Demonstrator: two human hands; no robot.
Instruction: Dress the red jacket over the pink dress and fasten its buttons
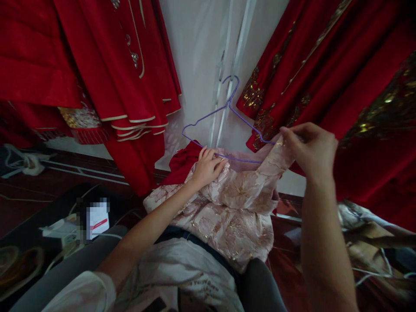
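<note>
Pink brocade garment (242, 188) spans both hands (208, 167), purple hanger (242, 160) between them.

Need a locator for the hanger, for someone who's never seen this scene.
Find the pale panel between the red garments hanging on both sides. Go down to the pink floral garment under the person's left hand; the hanger stands out beyond it, hook pointing away from the person. Its thin purple outline sets it apart from the red and pink cloth.
</note>
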